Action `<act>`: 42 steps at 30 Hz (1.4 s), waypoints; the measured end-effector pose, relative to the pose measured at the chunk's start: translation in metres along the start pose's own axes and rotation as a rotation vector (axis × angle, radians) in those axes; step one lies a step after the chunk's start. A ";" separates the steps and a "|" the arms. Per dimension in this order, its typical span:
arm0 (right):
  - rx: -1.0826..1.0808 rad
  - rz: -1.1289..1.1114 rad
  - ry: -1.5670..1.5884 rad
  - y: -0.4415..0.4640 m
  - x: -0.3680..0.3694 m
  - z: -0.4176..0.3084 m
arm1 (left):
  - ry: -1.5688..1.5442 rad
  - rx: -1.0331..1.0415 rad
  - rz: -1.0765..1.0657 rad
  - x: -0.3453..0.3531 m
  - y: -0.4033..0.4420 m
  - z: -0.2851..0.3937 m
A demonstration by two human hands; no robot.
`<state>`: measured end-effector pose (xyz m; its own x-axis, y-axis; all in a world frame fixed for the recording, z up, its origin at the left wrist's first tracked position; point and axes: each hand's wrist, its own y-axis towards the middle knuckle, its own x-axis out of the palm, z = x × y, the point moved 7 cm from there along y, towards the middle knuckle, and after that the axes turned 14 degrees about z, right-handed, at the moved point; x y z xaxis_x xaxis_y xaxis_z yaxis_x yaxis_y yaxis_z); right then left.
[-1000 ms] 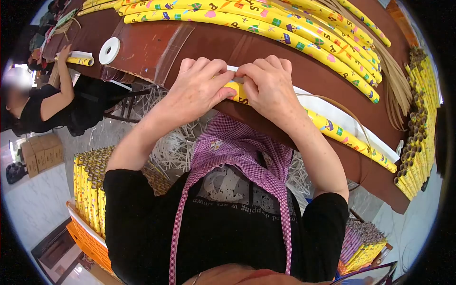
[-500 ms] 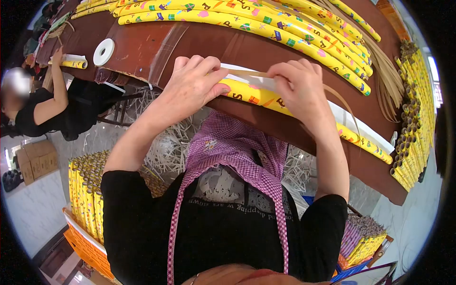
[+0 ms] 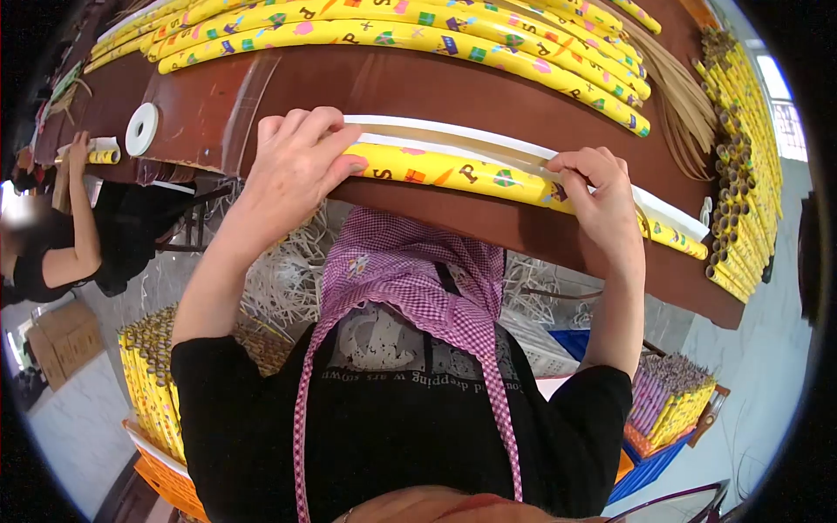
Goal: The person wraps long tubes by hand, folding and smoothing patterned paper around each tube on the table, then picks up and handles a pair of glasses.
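A roll of yellow patterned wrapping paper (image 3: 436,170) lies along the table edge, with its white inner side turned up at the far side. My left hand (image 3: 301,166) is closed on the left part of the roll, thumb on the near side. A narrow tan strip (image 3: 453,143) runs along the white flap between my hands; its left end is hidden by my left fingers. My right hand (image 3: 602,192) pinches the strip over the roll's right part. Past my right hand, the strip's loose end curves down across the roll.
Several finished yellow rolls (image 3: 410,35) lie at the back of the brown table (image 3: 349,83), beside a bundle of tan strips (image 3: 676,105). Stacked rolls (image 3: 741,174) stand at the right. A white tape reel (image 3: 142,129) lies left. Another person's arm (image 3: 83,209) is farther left.
My right hand has moved right along the roll, leaving more of the strip lying flat on the white flap. The view has shifted, and my left hand still holds the roll.
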<state>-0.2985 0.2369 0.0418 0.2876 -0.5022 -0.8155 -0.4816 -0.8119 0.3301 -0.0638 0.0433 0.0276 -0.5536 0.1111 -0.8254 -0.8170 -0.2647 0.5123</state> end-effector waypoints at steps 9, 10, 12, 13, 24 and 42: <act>0.076 0.001 -0.008 0.000 -0.002 0.024 | 0.024 -0.007 -0.045 0.002 -0.001 -0.002; 0.076 0.010 -0.009 0.001 -0.001 0.023 | 0.032 -0.006 -0.043 0.003 -0.001 -0.003; 0.081 0.018 -0.015 0.003 0.001 0.025 | 0.033 -0.002 -0.041 0.003 -0.001 -0.003; 0.070 0.010 -0.022 0.003 0.002 0.026 | 0.038 -0.011 -0.056 0.003 -0.001 -0.003; 0.081 -0.023 -0.103 0.002 0.010 0.025 | 0.057 -0.012 -0.079 0.004 0.001 -0.003; -0.018 0.082 -0.158 -0.002 0.011 0.019 | 0.080 -0.007 -0.093 0.004 0.001 -0.003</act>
<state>-0.3103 0.2385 0.0230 0.1133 -0.5151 -0.8496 -0.4832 -0.7757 0.4059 -0.0661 0.0403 0.0239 -0.4604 0.0590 -0.8857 -0.8630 -0.2636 0.4310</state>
